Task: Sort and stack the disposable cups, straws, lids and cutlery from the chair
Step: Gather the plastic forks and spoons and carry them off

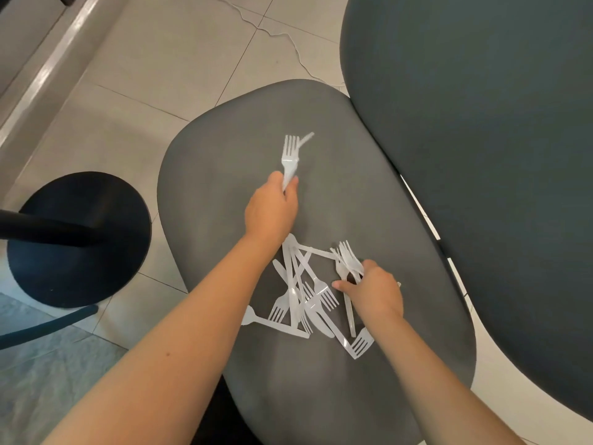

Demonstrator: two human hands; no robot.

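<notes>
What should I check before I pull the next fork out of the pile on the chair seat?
1. Left hand grips a fork by its handle: ok.
2. Only forks in that hand: cannot tell; a knife-like blade shows behind the fork.
3. Right hand has fingers curled round its bundle of forks: ok.
4. Loose pile untangled: not ok; forks and knives cross each other.
5. Pile lies well inside the chair seat edge: ok.
</notes>
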